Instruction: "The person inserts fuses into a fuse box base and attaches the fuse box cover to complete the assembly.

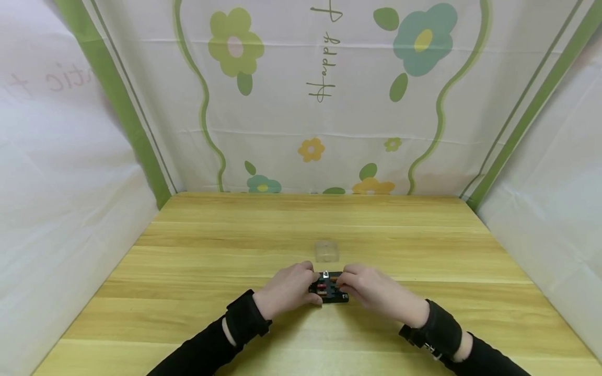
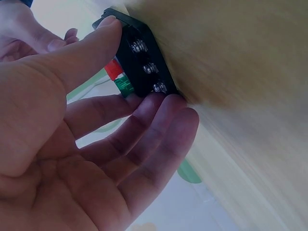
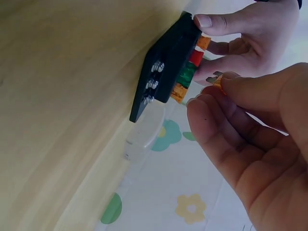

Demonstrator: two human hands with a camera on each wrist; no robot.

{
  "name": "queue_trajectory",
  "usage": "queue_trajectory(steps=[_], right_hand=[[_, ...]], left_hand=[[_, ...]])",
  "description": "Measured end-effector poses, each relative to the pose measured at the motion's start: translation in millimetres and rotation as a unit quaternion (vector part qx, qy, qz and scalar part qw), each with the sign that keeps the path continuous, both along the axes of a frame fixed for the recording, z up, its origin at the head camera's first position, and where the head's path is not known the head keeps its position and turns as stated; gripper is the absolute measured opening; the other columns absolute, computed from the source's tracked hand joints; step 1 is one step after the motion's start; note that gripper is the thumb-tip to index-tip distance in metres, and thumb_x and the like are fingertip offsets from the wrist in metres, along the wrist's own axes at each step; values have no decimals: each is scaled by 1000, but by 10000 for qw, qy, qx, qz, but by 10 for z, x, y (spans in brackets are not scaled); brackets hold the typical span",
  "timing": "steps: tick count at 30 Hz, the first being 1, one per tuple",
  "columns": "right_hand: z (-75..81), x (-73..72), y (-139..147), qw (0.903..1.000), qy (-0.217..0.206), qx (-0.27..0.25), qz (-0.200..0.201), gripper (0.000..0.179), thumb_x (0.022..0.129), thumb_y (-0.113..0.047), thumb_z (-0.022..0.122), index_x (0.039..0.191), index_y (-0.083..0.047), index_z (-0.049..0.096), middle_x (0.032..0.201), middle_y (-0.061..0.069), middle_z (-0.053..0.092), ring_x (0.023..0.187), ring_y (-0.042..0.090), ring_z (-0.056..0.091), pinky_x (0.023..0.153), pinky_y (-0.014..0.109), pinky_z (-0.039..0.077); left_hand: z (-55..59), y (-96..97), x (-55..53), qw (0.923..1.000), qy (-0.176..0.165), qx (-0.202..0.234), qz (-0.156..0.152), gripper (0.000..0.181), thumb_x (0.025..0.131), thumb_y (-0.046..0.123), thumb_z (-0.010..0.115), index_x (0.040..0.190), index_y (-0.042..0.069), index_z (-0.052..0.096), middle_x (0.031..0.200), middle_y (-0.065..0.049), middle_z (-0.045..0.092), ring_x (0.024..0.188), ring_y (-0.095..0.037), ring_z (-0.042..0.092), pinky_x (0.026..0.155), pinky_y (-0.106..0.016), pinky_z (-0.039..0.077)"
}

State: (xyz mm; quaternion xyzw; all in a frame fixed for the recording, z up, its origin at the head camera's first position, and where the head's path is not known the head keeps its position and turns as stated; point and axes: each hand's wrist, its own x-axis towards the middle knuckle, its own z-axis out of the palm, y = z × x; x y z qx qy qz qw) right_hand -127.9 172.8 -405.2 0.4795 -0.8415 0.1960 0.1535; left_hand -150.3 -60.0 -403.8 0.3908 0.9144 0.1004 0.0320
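Note:
A black fuse block lies on the wooden table, with metal screw terminals along its side and red, green and orange blade fuses standing in it. My left hand grips the block, its thumb on the near edge and its fingers round the far edge. Close above the block's right side, my right hand pinches an orange blade fuse between thumb and fingertips. The metal prongs of that fuse point toward the block, apart from it in the right wrist view. Both hands partly cover the block in the head view.
A clear plastic cover sits on the table just beyond the fuse block. White cloth walls with printed flowers rise at the table's back and sides.

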Motion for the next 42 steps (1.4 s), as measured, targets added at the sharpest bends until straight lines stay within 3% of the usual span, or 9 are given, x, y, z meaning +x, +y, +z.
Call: queue_trajectory(steps=[32, 42], right_hand=[[-51, 43, -103, 9970, -105, 675, -373, 12, 82, 3, 76, 86, -8, 75, 81, -4, 54, 68, 2, 46, 59, 13, 42], [-77, 48, -115, 9971, -10, 606, -451, 14, 81, 1, 78, 90, -7, 72, 84, -1, 62, 75, 6, 59, 65, 18, 49]], left_hand=[[14, -4, 17, 10000, -24, 42, -5, 31, 80, 39, 80, 97, 13, 74, 82, 4, 50, 63, -7, 44, 55, -21, 40], [15, -2, 16, 9999, -37, 93, 20, 28, 79, 39, 81, 92, 14, 73, 81, 5, 49, 63, -7, 45, 54, -21, 40]])
